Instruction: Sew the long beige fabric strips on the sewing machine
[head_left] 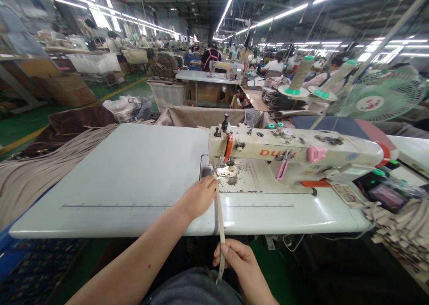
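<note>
A narrow beige fabric strip (220,215) runs from the needle area of the sewing machine (288,148) down over the table's front edge. Close to the presser foot, my left hand (203,195) is closed on the strip's upper part, fingertips beside the metal needle plate (228,171). Below the table edge, my right hand (237,256) pinches the strip between thumb and fingers near its lower end, which hangs over my lap. The needle itself is too small to make out.
Many beige strips (43,162) hang at the left, above a blue crate (33,269). More cut strips (405,233) are stacked at the right. Pink-handled snips (283,166) sit on the machine body. Thread cones (301,75) and a fan (375,99) stand behind; other people work farther back.
</note>
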Motion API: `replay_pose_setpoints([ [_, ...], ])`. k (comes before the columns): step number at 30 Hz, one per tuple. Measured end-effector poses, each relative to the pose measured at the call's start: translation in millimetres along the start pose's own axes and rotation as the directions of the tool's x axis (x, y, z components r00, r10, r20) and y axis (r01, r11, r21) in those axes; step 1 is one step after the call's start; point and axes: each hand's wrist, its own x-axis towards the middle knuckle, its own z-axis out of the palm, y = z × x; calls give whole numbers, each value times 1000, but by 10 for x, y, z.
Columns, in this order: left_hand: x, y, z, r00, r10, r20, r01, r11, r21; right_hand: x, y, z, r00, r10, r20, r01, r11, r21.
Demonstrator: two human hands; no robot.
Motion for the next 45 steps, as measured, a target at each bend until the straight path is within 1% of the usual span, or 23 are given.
replay_pose_setpoints([
  [3, 12, 0, 6, 1000, -17, -9, 17, 1000, 3, 17, 53, -19, 1000, 8, 30, -7, 1000, -19],
  [6, 18, 1, 13, 1000, -20, 7, 20, 1000, 21, 44, 110, -56, 998, 13, 58, -10, 999, -41],
  [10, 14, -6, 33, 1000, -11, 12, 10, 998, 57, 57, 137, -81, 999, 6, 52, -4, 999, -51],
  [15, -8, -6, 33, 1000, 20, 23, -22, 997, 78, 63, 110, -83, 998, -9, 55, 12, 998, -60],
  [18, -18, 6, 14, 999, 35, 23, -37, 996, 79, 68, 83, -88, 993, -61, 97, 69, 994, -86],
  [21, -16, 16, -2, 999, 36, 12, -37, 996, 77, 72, 44, -93, 979, -153, 137, 171, 976, -134],
  [24, -11, 17, -10, 999, 33, 13, -34, 997, 74, 65, -5, -82, 970, -210, 126, 229, 959, -165],
  [27, -11, 12, -10, 1000, 21, 19, -23, 997, 69, 47, -40, -44, 983, -179, 43, 183, 971, -151],
  [29, -14, 7, -7, 1000, 22, 20, -24, 998, 66, 35, -44, -12, 993, -121, -5, 120, 991, -60],
  [32, -19, 4, -2, 1000, 15, 20, -17, 998, 59, 20, -38, 25, 1000, -18, -3, 19, 997, 73],
  [34, -20, 4, 0, 1000, 8, 24, -9, 998, 60, 6, -40, 35, 1000, 14, 14, -15, 998, 69],
  [40, -15, 1, -11, 1000, 14, 20, -15, 999, 46, -33, -44, 14, 1000, 16, -10, -15, 999, 31],
  [45, -11, 10, -31, 1000, 11, 19, -12, 999, 50, -20, -23, -4, 1000, 17, 7, -17, 999, 30],
])
